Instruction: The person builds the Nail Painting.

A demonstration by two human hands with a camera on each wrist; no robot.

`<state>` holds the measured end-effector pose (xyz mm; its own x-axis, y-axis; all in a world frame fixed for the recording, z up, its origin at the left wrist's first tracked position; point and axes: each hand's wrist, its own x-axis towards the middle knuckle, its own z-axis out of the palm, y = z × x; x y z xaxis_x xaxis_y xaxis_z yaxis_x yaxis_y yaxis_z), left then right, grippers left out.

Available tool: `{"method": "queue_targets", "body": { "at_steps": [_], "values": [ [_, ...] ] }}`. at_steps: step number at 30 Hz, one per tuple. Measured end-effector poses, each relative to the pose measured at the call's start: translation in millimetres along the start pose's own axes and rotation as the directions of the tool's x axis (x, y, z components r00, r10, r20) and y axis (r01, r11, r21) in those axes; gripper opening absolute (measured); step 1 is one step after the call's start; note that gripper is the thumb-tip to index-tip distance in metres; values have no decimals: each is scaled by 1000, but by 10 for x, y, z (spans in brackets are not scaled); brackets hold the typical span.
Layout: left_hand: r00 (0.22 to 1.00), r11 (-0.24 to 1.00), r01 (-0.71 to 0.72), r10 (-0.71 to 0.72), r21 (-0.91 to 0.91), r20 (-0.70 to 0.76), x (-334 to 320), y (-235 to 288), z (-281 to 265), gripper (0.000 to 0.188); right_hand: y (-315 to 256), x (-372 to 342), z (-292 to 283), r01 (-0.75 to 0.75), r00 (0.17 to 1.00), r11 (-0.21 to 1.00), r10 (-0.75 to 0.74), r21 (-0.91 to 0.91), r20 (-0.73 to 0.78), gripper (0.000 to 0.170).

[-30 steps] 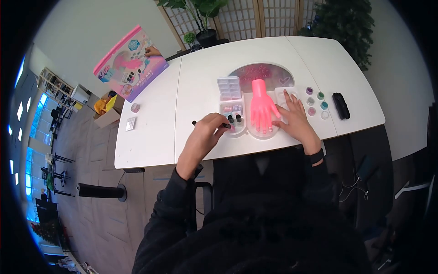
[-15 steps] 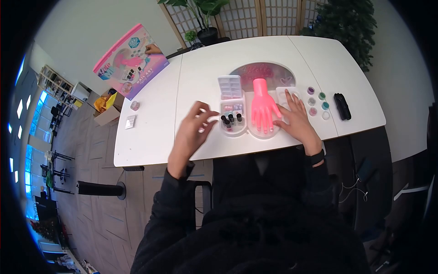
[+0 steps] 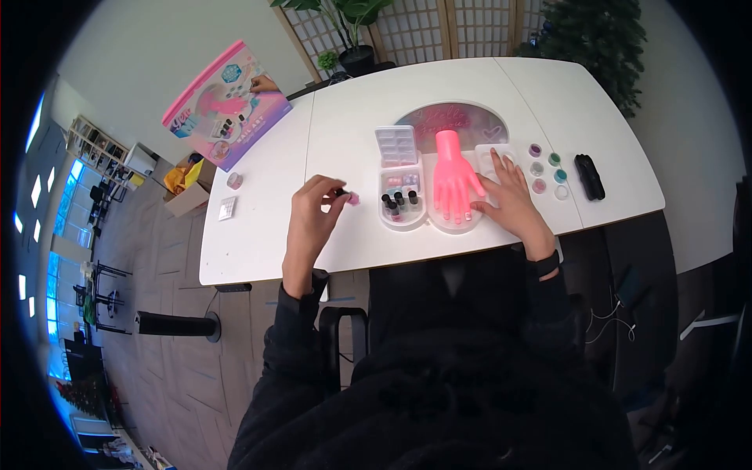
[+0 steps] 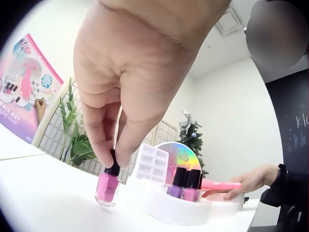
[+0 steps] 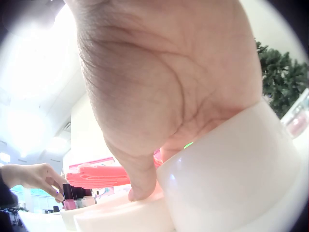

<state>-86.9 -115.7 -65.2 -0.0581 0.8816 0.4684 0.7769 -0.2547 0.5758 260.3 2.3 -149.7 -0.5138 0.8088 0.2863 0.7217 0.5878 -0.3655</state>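
Note:
My left hand [image 3: 311,219] pinches the black cap of a pink polish bottle [image 4: 107,188] by thumb and fingertips; the bottle is upright at the white table's surface, left of the tray. Several black-capped bottles [image 3: 399,201] stand in the white tray [image 3: 403,225], below its open compartment lid [image 3: 396,146]. My right hand [image 3: 517,205] rests with spread fingers on the white base beside the pink model hand [image 3: 452,182]. In the right wrist view, the right thumb lies by the white base [image 5: 231,169].
Small glitter pots [image 3: 536,168] stand right of the base, then a black case [image 3: 589,177]. A pink and purple box [image 3: 227,110] stands at the table's back left. A small jar [image 3: 234,181] and a clear packet [image 3: 227,207] lie at the left.
The left hand first held a dark-capped item over the tray, then moved left away from it. It now holds a pink bottle at the table. The right hand stays on the base.

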Motion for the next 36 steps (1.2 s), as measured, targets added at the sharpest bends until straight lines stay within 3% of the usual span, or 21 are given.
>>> {"method": "queue_targets", "body": {
  "at_steps": [1, 3, 4, 7, 13, 18, 20, 24, 32, 35, 36],
  "values": [
    [1000, 1000, 2, -2, -1, 1, 15, 166, -20, 22, -7, -3, -4, 0, 1000, 1000, 0, 0, -4, 58],
    [992, 973, 83, -100, -215, -72, 28, 469, -29, 20, -20, 0, -7, 0, 1000, 1000, 0, 2, -7, 58],
    [995, 951, 41, -66, -307, -70, 13, 560, 13, 19, -26, 3, -9, 0, 1000, 1000, 0, -2, -13, 58],
    [982, 962, -186, 186, -199, -17, -6, 803, 161, 23, -38, 0, -22, -1, 1000, 1000, 1, 1, -14, 58],
    [961, 968, -230, 242, -98, 131, -13, 551, 524, 20, -82, 0, -82, -27, 999, 1000, 27, 10, 19, 59],
    [958, 966, -253, 258, -54, 124, -7, 516, 632, 20, -71, -5, -70, -34, 999, 999, 34, 20, 38, 60],
    [936, 939, -342, 335, 49, 113, 25, 507, 623, 21, -74, -10, -74, -32, 999, 999, 31, 22, 32, 60],
    [944, 949, -309, 297, 63, 146, 32, 417, 645, 22, -59, -15, -39, -10, 1000, 1000, 10, 13, -20, 57],
    [934, 899, -352, 320, 259, 157, 19, 453, 618, 21, -41, -11, -17, -2, 1000, 1000, 3, 20, -27, 57],
    [950, 939, -289, 259, 184, 173, 78, 464, 555, 20, -36, -11, -12, 7, 999, 1000, -7, 10, -32, 57],
    [953, 955, -284, 271, 83, 139, 160, 420, 539, 19, -32, -12, 0, 3, 1000, 1000, -2, 3, -29, 57]
  ]
}}
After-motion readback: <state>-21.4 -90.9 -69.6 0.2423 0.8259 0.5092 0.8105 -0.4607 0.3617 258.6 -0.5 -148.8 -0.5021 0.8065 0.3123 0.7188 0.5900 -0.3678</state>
